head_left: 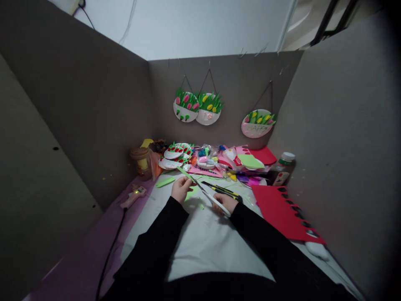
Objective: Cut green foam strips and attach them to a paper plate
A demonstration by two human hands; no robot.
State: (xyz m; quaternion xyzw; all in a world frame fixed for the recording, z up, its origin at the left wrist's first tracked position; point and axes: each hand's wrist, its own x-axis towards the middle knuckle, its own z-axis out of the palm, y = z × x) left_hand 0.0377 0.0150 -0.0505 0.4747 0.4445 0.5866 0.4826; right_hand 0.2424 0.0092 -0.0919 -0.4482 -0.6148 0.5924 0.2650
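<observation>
My left hand [181,189] is closed on a narrow strip of light green paper [182,171], which sticks up past the fingertips. In my right hand [226,203] is a pair of scissors [205,192] with white handles. Its blades point up and left, reaching close to the left fingers and the strip. Whether the blades touch the paper I cannot tell. Small green scraps [201,205] lie on the white sheet under the hands. A black and yellow utility knife [222,191] rests just beyond the right hand, and a folded green piece [165,182] lies to the left.
Red sheets with cut-out holes [282,213] lie at the right, near a dark bottle [282,169]. A glue gun [134,196] with a black cord sits left. Decorated paper plates [175,155] and craft supplies crowd the back. Finished plates [209,115] hang on the grey partition.
</observation>
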